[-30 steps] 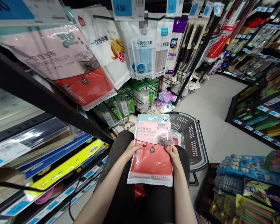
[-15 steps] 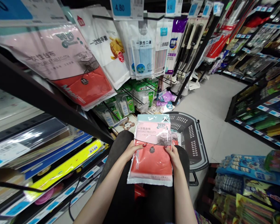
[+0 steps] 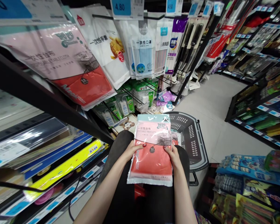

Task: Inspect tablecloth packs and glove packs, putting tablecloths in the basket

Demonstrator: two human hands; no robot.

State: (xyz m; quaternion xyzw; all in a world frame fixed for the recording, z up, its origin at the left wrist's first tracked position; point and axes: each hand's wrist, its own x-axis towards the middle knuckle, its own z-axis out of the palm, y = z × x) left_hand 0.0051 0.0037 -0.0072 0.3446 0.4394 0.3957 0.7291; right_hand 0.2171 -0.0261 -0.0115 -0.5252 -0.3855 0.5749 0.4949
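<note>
Gripping a flat, glossy pink-and-red plastic tablecloth packet by both sides, the left hand and right hand were closed on it, thumbs in front, other fingers mostly hidden, near the frame's centre. The packet was already off the black metal rack, looked unopened, and was not yet set down. A dark grey perforated plastic basket stood right of centre, and a matching pink-and-red packet hung at upper left.
</note>
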